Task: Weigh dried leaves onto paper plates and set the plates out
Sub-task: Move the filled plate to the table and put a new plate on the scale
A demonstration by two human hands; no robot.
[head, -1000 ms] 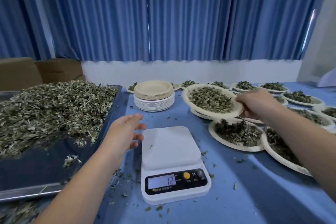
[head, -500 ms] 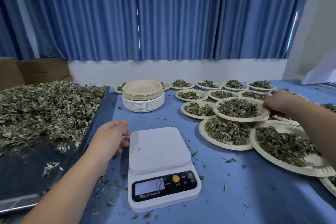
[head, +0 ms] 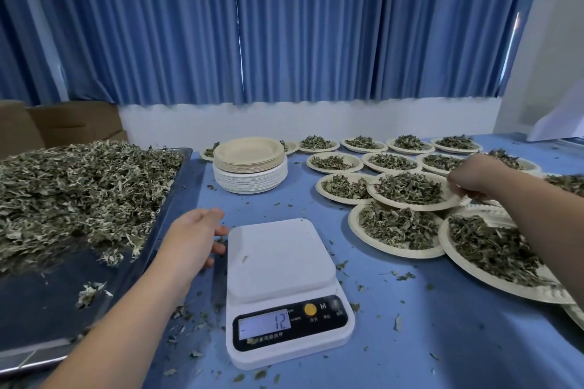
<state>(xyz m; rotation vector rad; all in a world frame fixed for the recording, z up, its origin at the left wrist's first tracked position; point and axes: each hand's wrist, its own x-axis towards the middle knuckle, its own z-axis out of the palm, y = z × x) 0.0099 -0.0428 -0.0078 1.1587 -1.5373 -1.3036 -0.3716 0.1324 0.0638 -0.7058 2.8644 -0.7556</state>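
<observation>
1. While the right hand (head: 472, 175) grips the filled plate (head: 409, 189) at its right rim, fingers (head: 458, 188) curled over the edge, the plate lies among the set-out plates (head: 335, 163) on the right half of the surface (head: 442, 341). A rim grip keeps the leaf load level and untouched.
2. The filled plate overlaps the rims of its neighbours on the left and near sides. Whether it rests on them or is held just above them cannot be told.
3. The left hand (head: 192, 237) is positioned just beside the left edge of the scale (head: 281, 262), fingers (head: 218, 230) loosely extended and holding nothing. Judged purpose: it waits between the leaf supply and the scale, ready for the next portion.
4. The scale platform carries only a leaf fragment. Its display (head: 279, 322) reads 12, apparently with a minus sign, which is consistent with a tared plate lifted away.
5. The stack of empty plates (head: 249, 167) stands behind the scale, within reach of either hand. The tray (head: 47, 309) of dried leaves (head: 79, 189) lies at the left, nearest the left hand.
6. Judged step: setting out a weighed plate. The next move calls for seating it flat, releasing the rim, then bringing a fresh plate to the scale.
7. Caution: a plate left resting on neighbouring rims may tilt and shed leaves.
</observation>
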